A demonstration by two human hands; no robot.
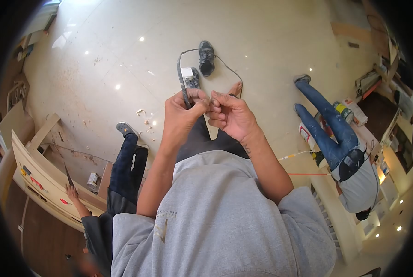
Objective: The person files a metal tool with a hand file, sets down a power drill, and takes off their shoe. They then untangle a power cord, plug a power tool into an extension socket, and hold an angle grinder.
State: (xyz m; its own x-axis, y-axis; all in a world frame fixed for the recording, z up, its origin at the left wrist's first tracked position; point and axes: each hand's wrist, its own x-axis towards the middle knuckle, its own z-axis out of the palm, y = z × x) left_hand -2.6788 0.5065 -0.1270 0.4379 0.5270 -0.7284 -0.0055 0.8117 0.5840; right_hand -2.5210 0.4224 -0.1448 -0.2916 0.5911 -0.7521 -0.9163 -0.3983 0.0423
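Note:
Both of my hands are raised in front of my chest, fingertips almost meeting. My left hand (186,111) is closed round a dark cable (180,74), which loops up and away from it toward the shoes. My right hand (232,114) is pinched close beside it; the thin dark cord that curves down from the shoes passes behind or into it, and what its fingertips hold is too small to name. Beyond the hands, a dark shoe (206,58) lies on the floor, and a white box-like piece (187,72) rests by a second dark shoe (192,81).
A co-worker in jeans (328,115) stands at the right near paint buckets (343,112). Another person's hand (72,192) holds a thin tool over a wooden bench (49,177) at the left. Debris (146,123) lies on the tiled floor (123,60).

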